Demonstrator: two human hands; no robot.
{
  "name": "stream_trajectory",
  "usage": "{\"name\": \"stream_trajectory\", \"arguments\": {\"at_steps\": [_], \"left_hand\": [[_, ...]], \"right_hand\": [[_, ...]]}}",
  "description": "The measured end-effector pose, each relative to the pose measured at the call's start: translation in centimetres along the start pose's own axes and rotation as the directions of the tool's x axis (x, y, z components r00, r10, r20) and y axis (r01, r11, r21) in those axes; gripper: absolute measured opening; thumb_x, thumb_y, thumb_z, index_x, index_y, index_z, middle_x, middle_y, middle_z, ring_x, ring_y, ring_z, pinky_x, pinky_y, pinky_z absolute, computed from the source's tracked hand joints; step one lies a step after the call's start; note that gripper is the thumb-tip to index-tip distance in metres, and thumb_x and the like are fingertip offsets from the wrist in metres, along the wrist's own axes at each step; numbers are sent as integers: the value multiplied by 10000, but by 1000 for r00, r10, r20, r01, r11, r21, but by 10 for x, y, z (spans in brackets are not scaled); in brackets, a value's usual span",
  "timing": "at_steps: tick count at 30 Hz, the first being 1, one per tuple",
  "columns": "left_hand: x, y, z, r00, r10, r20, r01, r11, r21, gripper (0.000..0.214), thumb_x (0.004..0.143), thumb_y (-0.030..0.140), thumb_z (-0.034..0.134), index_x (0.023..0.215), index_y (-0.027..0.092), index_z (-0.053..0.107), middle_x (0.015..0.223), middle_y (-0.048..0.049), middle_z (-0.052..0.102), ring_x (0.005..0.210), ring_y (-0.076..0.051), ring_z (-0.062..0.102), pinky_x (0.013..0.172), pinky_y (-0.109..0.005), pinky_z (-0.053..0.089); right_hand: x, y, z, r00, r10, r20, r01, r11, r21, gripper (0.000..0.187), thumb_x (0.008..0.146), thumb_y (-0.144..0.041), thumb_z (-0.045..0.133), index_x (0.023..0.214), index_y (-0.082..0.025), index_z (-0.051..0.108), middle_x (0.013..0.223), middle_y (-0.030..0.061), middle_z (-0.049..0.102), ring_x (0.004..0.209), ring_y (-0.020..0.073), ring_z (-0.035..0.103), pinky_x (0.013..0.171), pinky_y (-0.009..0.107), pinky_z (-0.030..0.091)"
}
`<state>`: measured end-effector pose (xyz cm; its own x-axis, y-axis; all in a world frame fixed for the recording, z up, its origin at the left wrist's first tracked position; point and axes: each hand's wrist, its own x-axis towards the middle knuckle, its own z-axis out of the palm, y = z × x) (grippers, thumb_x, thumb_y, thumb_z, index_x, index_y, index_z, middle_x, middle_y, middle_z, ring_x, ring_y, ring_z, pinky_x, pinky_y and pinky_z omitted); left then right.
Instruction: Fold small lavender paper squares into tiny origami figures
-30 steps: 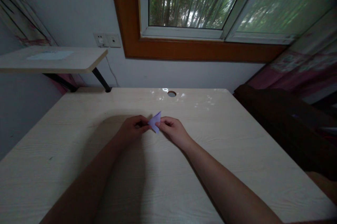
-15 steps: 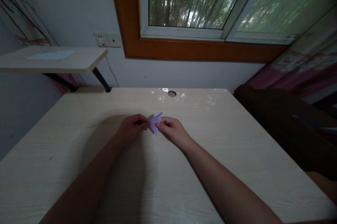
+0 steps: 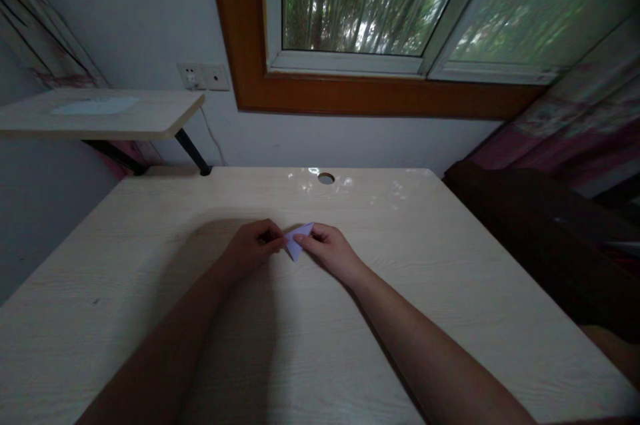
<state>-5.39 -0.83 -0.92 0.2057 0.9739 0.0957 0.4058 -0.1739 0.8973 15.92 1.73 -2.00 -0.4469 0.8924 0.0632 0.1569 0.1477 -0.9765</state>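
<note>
Between my two hands is a small piece of folded purple paper (image 3: 295, 249), pointed at its corners. My left hand (image 3: 253, 242) pinches its left tip between thumb and fingers. From the other side my right hand (image 3: 330, 245) grips it, the thumb lying across its face and the fingers behind, partly hidden. Both hands are over the far half of the pale wooden desk (image 3: 320, 345). How the paper's inner folds lie is too small to make out.
A raised shelf (image 3: 165, 120) on black legs stands at the desk's back left, with a sheet of paper (image 3: 95, 105) on it. A round cable hole (image 3: 326, 178) is near the back edge. Dark furniture (image 3: 530, 238) is at the right, below a window (image 3: 370, 5).
The purple paper has turned slightly and sits a little lower, its upper right tip now nearer my right fingers. Both hands keep hold of it and have barely moved.
</note>
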Motion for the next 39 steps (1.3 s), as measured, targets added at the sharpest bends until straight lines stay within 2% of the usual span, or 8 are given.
{"name": "stream_trajectory", "arguments": {"at_steps": [4,10,17,20,26,30,34,39], "left_hand": [[1,0,-1,1000,14,27,-13,1000,-27,262,819,408,686,805,148,662,699,-13,651,657,-136,576,622,-238,441],[1,2,-1,999,-1,39,3,999,-41,259,829,407,677,810,148,669,697,-13,654,648,-133,575,627,-241,437],[0,3,-1,999,19,49,-20,1000,7,268,855,402,636,780,147,667,691,-15,645,657,-138,563,627,-242,426],[-1,5,-2,997,4,75,-2,1000,-27,266,860,387,623,748,147,641,669,-8,630,638,-132,554,622,-242,420],[0,4,-2,993,-45,105,56,994,-98,241,846,366,631,742,149,610,656,1,622,618,-126,549,605,-241,409],[1,1,-2,990,-69,120,83,990,-112,249,837,373,642,733,149,611,651,-1,624,607,-124,542,589,-237,399],[0,0,-2,991,-76,115,91,986,-139,238,838,370,639,744,153,607,657,4,621,617,-125,544,598,-237,404],[1,1,-2,990,-78,118,93,987,-131,248,830,373,644,727,151,604,647,6,622,609,-125,546,598,-238,398]], "right_hand": [[0,1,0,1000,7,19,-8,998,68,295,843,-463,645,902,-187,729,818,29,702,731,167,604,676,288,464],[1,3,0,1000,25,-2,-25,999,36,311,824,-487,661,881,-191,741,771,30,699,733,186,610,647,286,464],[1,-1,1,999,5,43,-8,997,72,278,842,-434,656,903,-179,749,839,33,720,760,174,626,733,293,476],[1,-2,2,1000,10,-3,-9,995,101,249,826,-419,677,836,-182,753,799,30,714,730,166,615,734,295,471],[4,1,3,983,74,-169,-16,947,322,188,757,-378,736,768,-192,758,737,32,707,692,163,615,724,301,480],[7,3,1,969,89,-231,-2,936,351,149,746,-337,737,773,-193,764,743,40,715,712,169,628,751,309,485],[8,3,0,968,84,-237,7,933,359,148,752,-342,737,769,-196,758,740,35,713,717,168,630,752,306,484],[5,1,2,984,68,-165,-10,945,328,186,753,-386,750,797,-206,756,774,23,719,714,155,625,738,295,477]]}}
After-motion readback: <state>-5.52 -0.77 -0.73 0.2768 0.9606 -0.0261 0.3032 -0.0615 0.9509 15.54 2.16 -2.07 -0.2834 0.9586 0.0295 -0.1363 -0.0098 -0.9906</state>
